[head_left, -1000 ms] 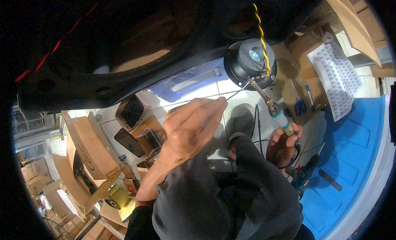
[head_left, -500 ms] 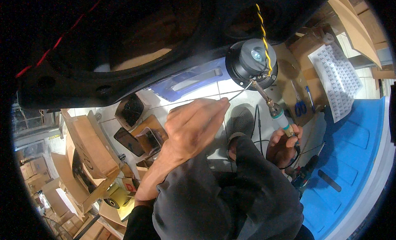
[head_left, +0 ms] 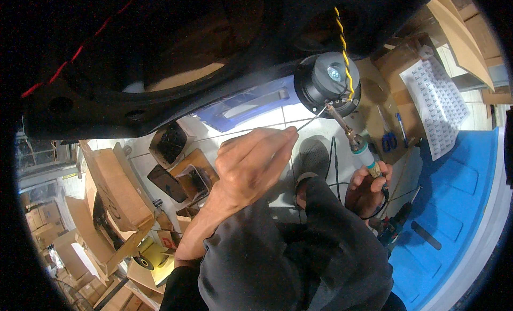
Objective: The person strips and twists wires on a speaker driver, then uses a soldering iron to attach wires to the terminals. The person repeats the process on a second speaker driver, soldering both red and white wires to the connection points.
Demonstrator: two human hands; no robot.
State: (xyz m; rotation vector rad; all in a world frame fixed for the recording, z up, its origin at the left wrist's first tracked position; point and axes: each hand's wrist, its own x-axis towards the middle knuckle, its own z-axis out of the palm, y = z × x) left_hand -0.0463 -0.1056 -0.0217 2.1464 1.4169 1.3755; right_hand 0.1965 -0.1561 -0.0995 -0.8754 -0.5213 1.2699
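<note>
My left hand (head_left: 251,164) pinches a thin strand of solder wire (head_left: 311,120), whose far end reaches the terminal edge of a round black speaker driver (head_left: 326,81). In my right hand (head_left: 368,190) is a soldering iron (head_left: 359,148) with a teal-and-white handle. Its tip meets the driver's terminal beside the end of the solder. A twisted yellow-and-black wire pair (head_left: 343,41) hangs from above down to the terminals. Over the driver spreads a large black cabinet (head_left: 91,121) with round openings.
Blue scissors (head_left: 389,142) and a pen (head_left: 401,123) lie on cardboard at the right, near a printed sheet (head_left: 435,100). A blue plastic surface (head_left: 454,188) holds a drill-like tool (head_left: 396,223). Opened cardboard boxes (head_left: 117,190) stand at the left. A purple-blue plastic piece (head_left: 248,108) lies under the cabinet.
Almost nothing differs. The driver and the iron appear shifted very slightly down in the picture; both hands keep the same hold.
</note>
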